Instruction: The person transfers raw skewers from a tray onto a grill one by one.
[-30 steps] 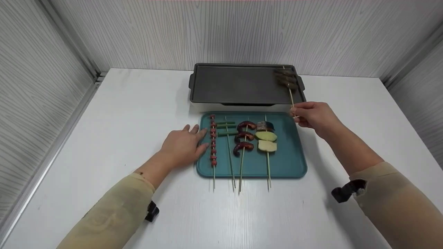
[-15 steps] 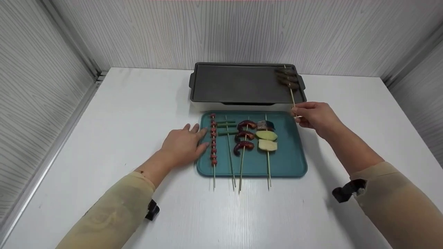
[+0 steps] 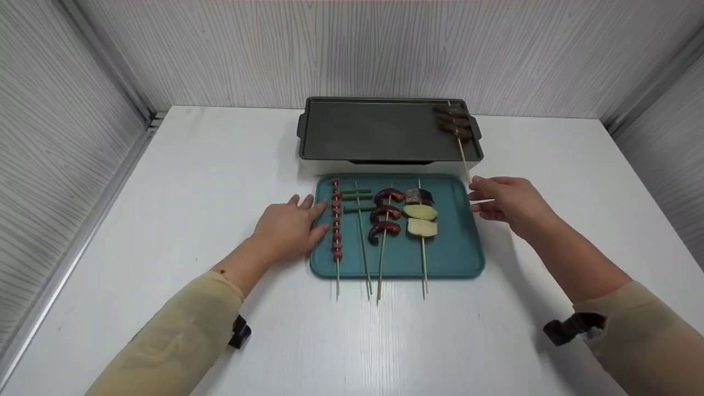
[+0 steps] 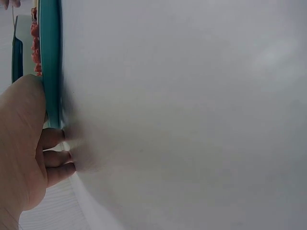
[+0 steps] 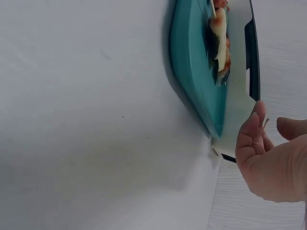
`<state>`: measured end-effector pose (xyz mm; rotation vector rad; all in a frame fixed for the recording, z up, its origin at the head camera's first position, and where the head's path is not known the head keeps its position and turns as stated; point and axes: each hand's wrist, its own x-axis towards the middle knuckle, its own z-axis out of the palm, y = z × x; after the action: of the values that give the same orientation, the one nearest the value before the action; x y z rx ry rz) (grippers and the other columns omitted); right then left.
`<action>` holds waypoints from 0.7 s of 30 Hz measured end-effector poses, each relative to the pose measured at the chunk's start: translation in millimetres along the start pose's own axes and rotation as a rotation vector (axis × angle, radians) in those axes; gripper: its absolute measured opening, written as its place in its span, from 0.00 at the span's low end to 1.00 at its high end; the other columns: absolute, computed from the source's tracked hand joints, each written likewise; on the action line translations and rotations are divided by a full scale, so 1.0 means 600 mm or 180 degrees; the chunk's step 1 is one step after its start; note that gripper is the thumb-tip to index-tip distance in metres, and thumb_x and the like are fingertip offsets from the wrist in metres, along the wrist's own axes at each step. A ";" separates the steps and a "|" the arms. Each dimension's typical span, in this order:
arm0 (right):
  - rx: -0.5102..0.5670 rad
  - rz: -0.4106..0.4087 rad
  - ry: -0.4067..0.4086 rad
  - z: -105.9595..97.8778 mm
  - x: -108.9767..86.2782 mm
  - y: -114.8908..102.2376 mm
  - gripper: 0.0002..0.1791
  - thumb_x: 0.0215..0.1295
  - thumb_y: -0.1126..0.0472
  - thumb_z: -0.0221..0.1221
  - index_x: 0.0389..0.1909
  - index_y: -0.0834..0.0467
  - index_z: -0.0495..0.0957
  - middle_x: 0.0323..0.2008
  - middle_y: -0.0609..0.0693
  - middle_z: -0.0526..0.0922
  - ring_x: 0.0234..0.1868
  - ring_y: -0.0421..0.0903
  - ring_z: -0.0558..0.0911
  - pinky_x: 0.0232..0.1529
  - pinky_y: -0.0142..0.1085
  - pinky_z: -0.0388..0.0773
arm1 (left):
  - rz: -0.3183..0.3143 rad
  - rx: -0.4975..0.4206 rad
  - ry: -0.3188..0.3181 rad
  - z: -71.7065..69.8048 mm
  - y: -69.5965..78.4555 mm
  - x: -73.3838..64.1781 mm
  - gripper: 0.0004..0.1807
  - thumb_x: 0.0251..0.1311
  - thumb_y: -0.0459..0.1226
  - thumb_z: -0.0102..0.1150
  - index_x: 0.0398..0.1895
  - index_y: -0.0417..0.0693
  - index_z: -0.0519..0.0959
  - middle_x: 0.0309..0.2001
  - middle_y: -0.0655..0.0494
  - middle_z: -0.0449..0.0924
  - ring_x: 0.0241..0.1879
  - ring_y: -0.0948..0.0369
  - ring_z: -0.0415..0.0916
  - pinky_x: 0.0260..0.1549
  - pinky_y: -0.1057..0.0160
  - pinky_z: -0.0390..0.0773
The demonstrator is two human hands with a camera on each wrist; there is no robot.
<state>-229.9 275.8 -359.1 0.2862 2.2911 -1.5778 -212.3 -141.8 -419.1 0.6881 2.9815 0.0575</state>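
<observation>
A skewer of dark brown pieces (image 3: 455,131) lies on the right end of the black griddle (image 3: 368,132), its bare stick sticking out over the front edge. My right hand (image 3: 511,203) is beside that stick's end; in the right wrist view the thumb (image 5: 290,128) stands apart from the fingers, with the stick tip showing in the gap. My left hand (image 3: 287,231) rests spread at the left edge of the teal tray (image 3: 456,256), fingertips at its rim. Nearest to it is a skewer of small red pieces (image 3: 336,225).
Also on the tray lie a skewer of green stalks (image 3: 357,209), one of dark red curled tentacle-like pieces (image 3: 385,231), and one with pale and green slices (image 3: 422,226). Their sticks overhang the front rim. The griddle's white base (image 3: 330,166) stands right behind the tray.
My right hand has let go of the dark brown skewer's stick and drawn slightly right and toward me. The skewer stays on the griddle; my left hand keeps its place.
</observation>
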 end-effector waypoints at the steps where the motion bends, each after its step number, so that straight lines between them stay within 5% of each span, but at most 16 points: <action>1: 0.0009 0.0013 -0.0013 0.000 -0.009 0.002 0.36 0.81 0.44 0.57 0.74 0.68 0.70 0.59 0.59 0.80 0.43 0.38 0.88 0.48 0.30 0.83 | 0.0003 -0.0001 0.0004 0.000 -0.001 0.000 0.34 0.81 0.57 0.45 0.80 0.49 0.69 0.75 0.41 0.70 0.73 0.40 0.69 0.46 0.42 0.85; 12: 0.0168 0.0093 -0.0416 0.006 -0.098 0.039 0.33 0.81 0.47 0.58 0.69 0.71 0.72 0.47 0.52 0.85 0.42 0.43 0.89 0.48 0.34 0.84 | -0.0007 0.0009 -0.0036 0.000 -0.002 0.001 0.34 0.81 0.57 0.45 0.81 0.49 0.69 0.75 0.39 0.70 0.73 0.39 0.69 0.50 0.41 0.83; 21: 0.0357 0.0287 -0.0732 0.030 -0.133 0.060 0.30 0.80 0.49 0.60 0.67 0.70 0.75 0.46 0.54 0.86 0.41 0.45 0.90 0.48 0.36 0.85 | -0.0025 0.0009 -0.0068 -0.003 0.001 0.001 0.35 0.81 0.58 0.44 0.81 0.49 0.68 0.75 0.40 0.70 0.74 0.40 0.68 0.52 0.41 0.83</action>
<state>-140.6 274.1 -364.8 0.2199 1.9941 -1.6064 -212.9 -141.0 -417.6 0.6730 2.9644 0.0452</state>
